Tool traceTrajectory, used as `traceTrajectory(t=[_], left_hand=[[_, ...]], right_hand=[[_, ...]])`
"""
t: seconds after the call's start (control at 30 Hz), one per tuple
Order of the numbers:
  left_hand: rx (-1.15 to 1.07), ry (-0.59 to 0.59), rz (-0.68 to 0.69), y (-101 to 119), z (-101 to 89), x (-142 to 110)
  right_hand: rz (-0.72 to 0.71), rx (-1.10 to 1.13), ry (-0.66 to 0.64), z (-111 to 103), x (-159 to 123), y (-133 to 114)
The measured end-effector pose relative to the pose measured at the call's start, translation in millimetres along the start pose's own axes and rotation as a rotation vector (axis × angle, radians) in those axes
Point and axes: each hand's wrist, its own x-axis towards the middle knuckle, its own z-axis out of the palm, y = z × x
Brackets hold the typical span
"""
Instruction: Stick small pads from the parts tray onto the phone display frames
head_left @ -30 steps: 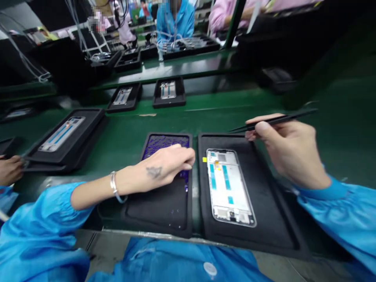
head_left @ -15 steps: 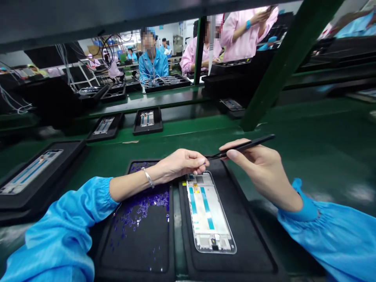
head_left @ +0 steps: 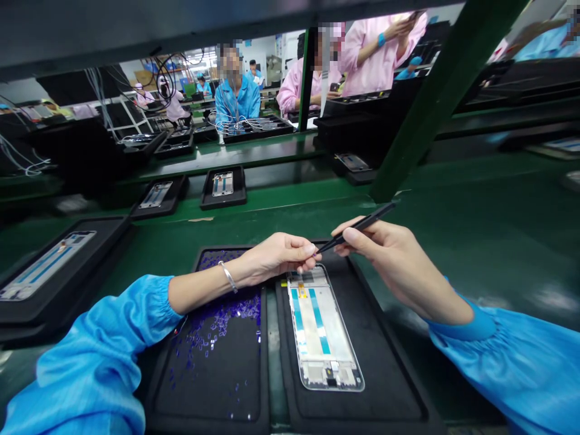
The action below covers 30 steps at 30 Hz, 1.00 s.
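Fingers (head_left: 299,249) Pinched Tight at the Tips of Black Tweezers (head_left: 360,227)

Thumb and forefinger of the left hand (head_left: 276,258) were closed on a tiny purple piece (head_left: 315,254), its outline too small to make out. It was held above the far end of a phone frame (head_left: 330,332), and the tweezers' points met it or the fingertips; which, I could not tell. The right hand (head_left: 392,249) gripped the tweezers like a pen, their tail slanting up and away to the right.

Below, the frame lay face up near the left edge of the right tray (head_left: 385,368), its far end partly behind the left hand. Blue strips (head_left: 316,314) ran along it, and a yellow tab (head_left: 284,283) stuck out by its far left corner.

Just beside it, the left tray (head_left: 217,380) carried loose purple bits (head_left: 222,314), thick toward the far and right edges, sparse toward the near ones. The left forearm, with a silver bracelet (head_left: 228,277), crossed over that tray.

Another tray (head_left: 97,260) with a frame sat on the left side of the green desk (head_left: 489,260). Two smaller-looking trays (head_left: 235,199), each bearing a frame, stood toward the far edge. Beyond them, a person in blue (head_left: 237,101) faced this way.
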Motion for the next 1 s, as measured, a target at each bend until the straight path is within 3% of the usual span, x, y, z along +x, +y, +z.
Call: traceTrajectory(t=[0.3,0.43,0.53,0.6,0.7,0.77,0.87,1.0], left_hand=[[0.065,-0.016,0.034,-1.9,1.2,0.2],[0.180,0.015,0.048,0.7,-0.3,0.6],[0.310,0.070,0.057,4.0,6.7,-13.1],[0.561,0.009,0.106,3.4,19.2,-31.9],[1.208,-0.241,0.282,-5.3,43.9,-63.7],[1.518,-0.328,0.365,-15.3,57.0,-78.3],[1.707,-0.301,0.414,-30.6,65.5,-85.7],[1.732,-0.333,0.474,-37.4,64.3,-84.2]], right_hand=[[0.016,0.023,-0.004,2.9,-1.0,-0.2],[-0.015,0.012,0.009,2.5,-1.5,0.0],[-0.054,0.018,0.061,1.0,-0.3,-1.9],[-0.072,0.037,0.096,0.0,1.6,-2.5],[-0.071,0.042,0.100,1.1,5.2,1.6],[-0.062,-0.004,0.087,4.3,7.1,7.3],[-0.042,-0.123,0.051,11.7,8.1,15.9],[-0.049,-0.225,-0.035,20.9,7.1,22.4]])
